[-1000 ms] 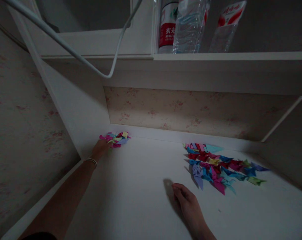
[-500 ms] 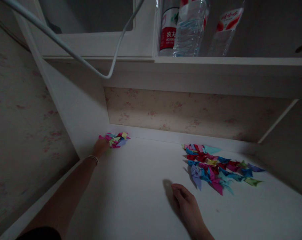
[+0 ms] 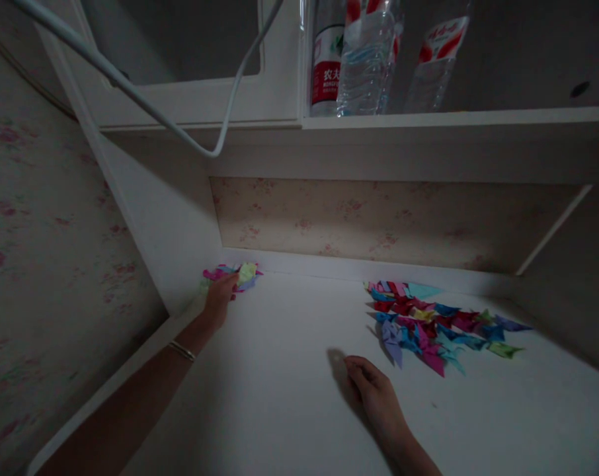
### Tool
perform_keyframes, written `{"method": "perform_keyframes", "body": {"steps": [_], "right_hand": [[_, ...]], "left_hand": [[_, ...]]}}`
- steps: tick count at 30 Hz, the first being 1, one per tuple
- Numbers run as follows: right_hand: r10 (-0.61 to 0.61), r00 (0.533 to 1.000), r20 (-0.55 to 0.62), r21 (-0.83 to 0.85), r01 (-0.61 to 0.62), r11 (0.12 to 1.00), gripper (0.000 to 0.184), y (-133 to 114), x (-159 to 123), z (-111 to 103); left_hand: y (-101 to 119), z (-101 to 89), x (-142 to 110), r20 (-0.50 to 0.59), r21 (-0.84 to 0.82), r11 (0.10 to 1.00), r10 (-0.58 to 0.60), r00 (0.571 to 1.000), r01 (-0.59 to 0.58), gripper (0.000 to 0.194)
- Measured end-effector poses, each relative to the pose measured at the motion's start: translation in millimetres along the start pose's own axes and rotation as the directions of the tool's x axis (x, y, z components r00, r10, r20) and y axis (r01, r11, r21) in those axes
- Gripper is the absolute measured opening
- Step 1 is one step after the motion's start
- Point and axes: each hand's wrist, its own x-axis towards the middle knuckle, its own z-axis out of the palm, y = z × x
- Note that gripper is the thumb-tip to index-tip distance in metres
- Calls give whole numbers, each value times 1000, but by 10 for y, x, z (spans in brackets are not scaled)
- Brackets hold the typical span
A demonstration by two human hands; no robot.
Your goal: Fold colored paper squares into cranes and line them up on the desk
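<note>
At the back left of the white desk, my left hand (image 3: pixel 221 301) reaches into a small pile of coloured folded paper cranes (image 3: pixel 213 272). Its fingers are closed at a yellow-green paper crane (image 3: pixel 248 272); the fingertips are partly hidden. Nearer the middle, my right hand (image 3: pixel 375 391) rests on the desk with its fingers curled and thumb against them, nothing showing in it. Beyond it to the right lie several rows of paper cranes (image 3: pixel 428 327) in blue, red, pink, purple and green, packed close together.
Above the white desk (image 3: pixel 279 370) hangs a cabinet shelf (image 3: pixel 453 120) with plastic bottles (image 3: pixel 363 69) on it. A white cable (image 3: pixel 145 109) droops in front at upper left. A side panel (image 3: pixel 165 218) bounds the desk on the left.
My left hand has shifted right across the small pile and is now at the yellow-green paper crane. My right hand stays in about the same place; the view has tilted slightly.
</note>
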Motion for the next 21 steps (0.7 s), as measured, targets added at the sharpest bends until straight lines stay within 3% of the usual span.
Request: {"method": "perform_keyframes", "body": {"steps": [4,7,11,16,21], "right_hand": [[-3,999,43,116,-2,993,44,-3,-10,37],[-25,998,59,229,11,973,44,-54,-47,56],[-41,997,60,357,17,934,52,-128,-90,23],[-22,997,70,460,-13,888,61,-101,-65,-31],[12,997,74,525,-49,850,58,-88,-14,-29]], "left_hand": [[-3,262,-788,211,-238,968,-24,977,75,46],[3,517,-1373,342,-462,843,-118,932,277,39],[-49,893,-1937,454,-458,800,-164,876,387,31],[-173,1172,-2200,562,-400,808,-155,812,432,27],[-261,1098,-2141,616,-404,789,-140,775,463,19]]}}
